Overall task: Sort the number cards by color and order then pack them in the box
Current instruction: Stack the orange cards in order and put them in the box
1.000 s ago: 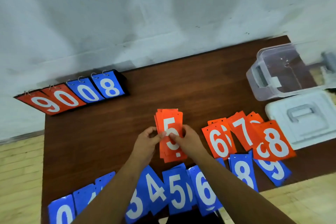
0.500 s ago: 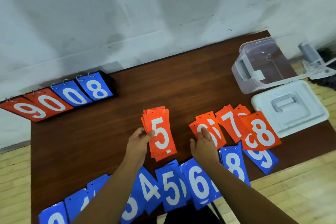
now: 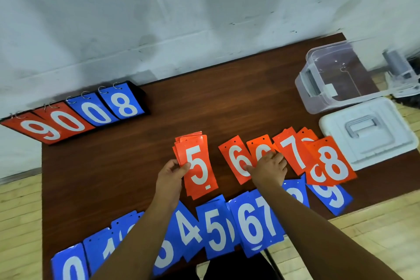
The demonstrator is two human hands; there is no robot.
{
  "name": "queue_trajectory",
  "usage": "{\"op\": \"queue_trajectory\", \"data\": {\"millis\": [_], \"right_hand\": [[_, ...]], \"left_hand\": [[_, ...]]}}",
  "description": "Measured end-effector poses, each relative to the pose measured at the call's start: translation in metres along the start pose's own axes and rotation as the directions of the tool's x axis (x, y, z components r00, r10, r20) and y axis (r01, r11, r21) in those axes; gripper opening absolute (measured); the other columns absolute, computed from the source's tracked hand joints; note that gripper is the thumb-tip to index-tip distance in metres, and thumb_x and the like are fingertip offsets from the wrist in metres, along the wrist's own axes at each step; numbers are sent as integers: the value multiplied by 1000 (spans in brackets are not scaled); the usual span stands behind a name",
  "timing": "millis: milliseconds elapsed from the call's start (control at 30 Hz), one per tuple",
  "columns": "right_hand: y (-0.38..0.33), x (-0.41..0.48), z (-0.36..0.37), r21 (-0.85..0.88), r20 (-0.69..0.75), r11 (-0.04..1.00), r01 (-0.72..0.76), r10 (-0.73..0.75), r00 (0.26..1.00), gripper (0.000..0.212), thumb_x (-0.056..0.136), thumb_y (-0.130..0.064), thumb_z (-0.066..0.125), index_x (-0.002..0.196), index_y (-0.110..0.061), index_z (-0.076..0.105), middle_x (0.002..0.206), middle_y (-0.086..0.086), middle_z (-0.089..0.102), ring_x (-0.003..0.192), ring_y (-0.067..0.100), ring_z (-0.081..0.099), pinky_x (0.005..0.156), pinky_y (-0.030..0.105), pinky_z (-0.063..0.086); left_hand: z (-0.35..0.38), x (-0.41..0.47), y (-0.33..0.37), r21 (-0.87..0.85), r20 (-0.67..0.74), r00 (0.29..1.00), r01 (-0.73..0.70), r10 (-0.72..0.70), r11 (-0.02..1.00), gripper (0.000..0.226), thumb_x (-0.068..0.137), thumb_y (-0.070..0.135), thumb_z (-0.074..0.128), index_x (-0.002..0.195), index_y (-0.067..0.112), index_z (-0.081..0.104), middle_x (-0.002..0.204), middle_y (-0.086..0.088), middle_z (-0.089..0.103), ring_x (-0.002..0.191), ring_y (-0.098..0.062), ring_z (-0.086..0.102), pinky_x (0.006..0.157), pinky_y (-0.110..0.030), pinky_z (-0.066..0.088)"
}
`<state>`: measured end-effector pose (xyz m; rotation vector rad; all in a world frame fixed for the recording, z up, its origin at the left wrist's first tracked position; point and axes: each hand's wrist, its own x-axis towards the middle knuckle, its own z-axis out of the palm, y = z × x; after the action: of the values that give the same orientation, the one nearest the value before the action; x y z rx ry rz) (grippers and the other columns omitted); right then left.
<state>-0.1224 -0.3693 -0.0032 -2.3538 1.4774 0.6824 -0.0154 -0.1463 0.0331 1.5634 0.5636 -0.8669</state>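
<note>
My left hand (image 3: 171, 177) grips the left edge of a stack of orange cards (image 3: 196, 166) with a 5 on top, at the middle of the brown table (image 3: 109, 166). My right hand (image 3: 268, 169) lies on two orange 6 cards (image 3: 237, 161), with the fingers spread over them and the thumb on the left one. To the right lie overlapping orange cards: a 7 card (image 3: 293, 152) and an 8 card (image 3: 331, 161). A row of blue cards (image 3: 216, 229) runs along the near edge, numbered from 0 up to 9, partly hidden by my arms.
A clear plastic box (image 3: 318, 88) stands open at the back right, its white lid (image 3: 386, 125) lying in front of it. A flip scoreboard (image 3: 75, 116) showing 9, 0, 0, 8 stands at the back left against the wall.
My right hand let go of the 5 stack and moved right onto the orange 6 cards, spreading them apart. My left hand kept hold of the stack.
</note>
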Motion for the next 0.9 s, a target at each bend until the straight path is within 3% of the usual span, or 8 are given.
{"op": "queue_trajectory", "data": {"millis": [267, 367, 433, 500, 600, 667, 800, 900], "right_hand": [[-18, 1, 1, 74, 35, 997, -36, 33, 999, 87, 78, -53, 73, 143, -13, 30, 145, 17, 36, 136, 34, 37, 110, 45, 33], [-23, 7, -6, 220, 47, 973, 68, -80, 996, 56, 89, -36, 67, 136, -14, 45, 139, 12, 47, 128, 29, 48, 107, 43, 42], [-26, 6, -20, 489, 112, 869, 67, -139, 984, 43, 95, -28, 61, 133, -13, 51, 134, 9, 55, 119, 26, 57, 99, 42, 51], [-30, -1, -37, 773, 212, 631, -62, -166, 963, 40, 96, -29, 60, 132, -13, 55, 127, 6, 63, 110, 23, 63, 93, 43, 53], [-34, -21, -51, 908, 360, 335, -254, -311, 879, 39, 90, -28, 68, 125, -11, 60, 114, 3, 70, 97, 17, 69, 86, 40, 58], [-37, -34, -49, 898, 373, 367, -242, -347, 861, 36, 89, -27, 70, 121, -15, 60, 116, 2, 69, 94, 14, 69, 81, 35, 59], [-36, -49, -37, 715, 190, 691, 104, -336, 923, 53, 90, -45, 63, 135, -18, 50, 131, 0, 55, 106, 11, 58, 85, 26, 51], [-30, -57, -34, 644, 153, 734, 215, -399, 904, 63, 90, -50, 60, 142, -21, 40, 138, -1, 44, 117, 16, 53, 89, 27, 48]], "left_hand": [[4, -3, -6, 5, 12, 1000, -6, 6, 1000, 30, 87, 26, 73, 115, 21, 65, 112, -2, 74, 102, -25, 71, 91, -52, 56], [2, -2, -5, -1, -12, 1000, -4, 4, 1000, 29, 87, 26, 73, 114, 22, 65, 112, -2, 73, 103, -25, 70, 92, -53, 56], [1, -1, -4, 14, -41, 999, -7, 8, 1000, 25, 87, 26, 72, 111, 25, 65, 112, -2, 72, 104, -26, 70, 92, -54, 55], [-1, 0, -2, 32, -76, 997, -16, 18, 999, 21, 88, 26, 72, 107, 28, 64, 111, -2, 72, 103, -25, 69, 92, -53, 55], [4, -1, 3, 14, -69, 997, -27, 27, 1000, 21, 88, 25, 73, 106, 25, 65, 108, -2, 74, 102, -26, 71, 92, -53, 56], [13, -5, 9, -35, 6, 1000, -23, 24, 999, 25, 87, 22, 74, 110, 20, 65, 106, -3, 76, 100, -25, 72, 90, -52, 57], [38, -13, 15, -101, 172, 984, -23, 40, 995, 32, 86, 19, 73, 117, 12, 64, 112, -7, 74, 103, -27, 72, 91, -51, 56], [53, -18, 13, -71, 214, 975, -45, 59, 996, 31, 87, 19, 73, 117, 13, 65, 114, -6, 74, 104, -25, 72, 91, -48, 57]]}}
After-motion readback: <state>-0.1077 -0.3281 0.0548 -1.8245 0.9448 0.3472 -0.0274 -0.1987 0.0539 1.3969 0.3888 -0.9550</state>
